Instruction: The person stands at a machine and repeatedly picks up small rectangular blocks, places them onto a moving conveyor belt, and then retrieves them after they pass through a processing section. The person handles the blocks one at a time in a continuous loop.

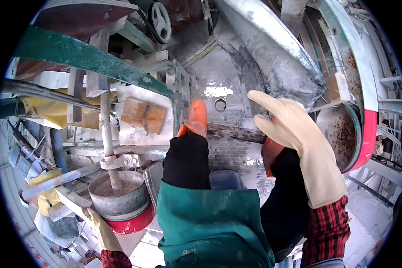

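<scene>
- Pale bar (71,198), left of the metal pot (119,206) — your left hand (99,227) at its end; clamped or not, I cannot tell.
- A slip there could jar the upright rod (106,129).
- Your right hand (294,124) is empty, fingers apart — a swing might strike the red-sided drum (369,134).

The cream-gloved left hand (98,228) is reaching beside a round grey metal drum (120,205) with a red base, near the end of a long pale bar (71,198); its grip is hard to tell. The right hand (288,123), wearing a matching glove, is extending its fingers over an orange rubber boot (270,154). A straight pale shaft (106,127) is dipping into the drum.
</scene>
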The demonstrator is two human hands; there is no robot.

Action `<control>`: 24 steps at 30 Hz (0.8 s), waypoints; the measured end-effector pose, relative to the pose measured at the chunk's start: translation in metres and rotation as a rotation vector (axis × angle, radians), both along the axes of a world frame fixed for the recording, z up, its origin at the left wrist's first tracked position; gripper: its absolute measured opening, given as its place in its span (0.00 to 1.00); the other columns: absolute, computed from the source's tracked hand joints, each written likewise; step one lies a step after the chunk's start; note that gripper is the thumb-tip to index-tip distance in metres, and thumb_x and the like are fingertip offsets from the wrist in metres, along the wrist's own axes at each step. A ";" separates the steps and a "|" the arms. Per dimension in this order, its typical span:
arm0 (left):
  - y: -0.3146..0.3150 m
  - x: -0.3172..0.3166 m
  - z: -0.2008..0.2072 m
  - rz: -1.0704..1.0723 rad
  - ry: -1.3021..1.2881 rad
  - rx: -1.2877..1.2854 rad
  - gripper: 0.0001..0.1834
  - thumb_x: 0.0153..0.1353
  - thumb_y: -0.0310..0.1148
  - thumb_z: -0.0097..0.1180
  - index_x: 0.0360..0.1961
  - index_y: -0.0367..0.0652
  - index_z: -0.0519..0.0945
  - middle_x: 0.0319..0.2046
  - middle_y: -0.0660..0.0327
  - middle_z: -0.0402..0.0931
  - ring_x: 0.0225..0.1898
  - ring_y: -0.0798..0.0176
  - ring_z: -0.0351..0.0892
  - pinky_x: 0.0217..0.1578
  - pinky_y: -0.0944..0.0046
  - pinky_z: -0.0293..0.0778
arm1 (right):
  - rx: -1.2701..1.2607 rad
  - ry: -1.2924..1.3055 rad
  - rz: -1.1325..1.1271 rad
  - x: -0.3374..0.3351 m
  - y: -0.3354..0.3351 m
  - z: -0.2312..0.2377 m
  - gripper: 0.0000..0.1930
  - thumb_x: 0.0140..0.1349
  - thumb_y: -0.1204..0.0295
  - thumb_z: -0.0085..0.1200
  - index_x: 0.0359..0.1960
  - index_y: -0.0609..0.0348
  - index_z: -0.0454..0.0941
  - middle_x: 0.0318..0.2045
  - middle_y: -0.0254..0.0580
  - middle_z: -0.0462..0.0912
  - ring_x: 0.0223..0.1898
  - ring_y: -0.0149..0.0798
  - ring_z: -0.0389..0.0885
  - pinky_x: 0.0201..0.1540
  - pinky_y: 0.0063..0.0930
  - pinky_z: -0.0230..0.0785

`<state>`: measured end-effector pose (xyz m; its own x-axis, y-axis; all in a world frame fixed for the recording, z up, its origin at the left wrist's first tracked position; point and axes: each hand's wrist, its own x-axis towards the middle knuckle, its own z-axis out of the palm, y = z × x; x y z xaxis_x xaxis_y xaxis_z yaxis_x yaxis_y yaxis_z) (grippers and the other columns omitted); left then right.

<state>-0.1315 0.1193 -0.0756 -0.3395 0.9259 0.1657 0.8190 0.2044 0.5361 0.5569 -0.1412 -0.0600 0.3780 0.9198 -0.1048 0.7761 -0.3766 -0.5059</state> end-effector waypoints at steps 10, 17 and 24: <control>-0.031 0.009 0.019 -0.126 -0.363 0.143 0.31 0.53 0.17 0.47 0.62 0.40 0.66 0.58 0.51 0.68 0.56 0.56 0.70 0.59 0.60 0.65 | -0.173 0.070 -0.055 -0.010 -0.010 0.008 0.25 0.58 0.62 0.48 0.60 0.47 0.70 0.37 0.51 0.84 0.43 0.53 0.80 0.51 0.41 0.70; -0.092 0.159 0.137 -0.103 -0.557 -0.016 0.41 0.57 0.42 0.64 0.68 0.45 0.57 0.65 0.50 0.59 0.61 0.53 0.65 0.57 0.55 0.66 | 0.008 0.259 -0.066 -0.013 -0.024 0.005 0.24 0.61 0.61 0.49 0.61 0.44 0.69 0.41 0.53 0.82 0.45 0.50 0.80 0.51 0.39 0.71; -0.101 0.416 0.108 -1.126 -0.842 -0.112 0.31 0.52 0.19 0.58 0.60 0.44 0.70 0.48 0.57 0.73 0.46 0.64 0.76 0.45 0.64 0.74 | 0.404 1.210 -0.191 -0.036 -0.006 0.030 0.28 0.65 0.59 0.51 0.64 0.60 0.66 0.47 0.49 0.81 0.46 0.39 0.79 0.49 0.32 0.73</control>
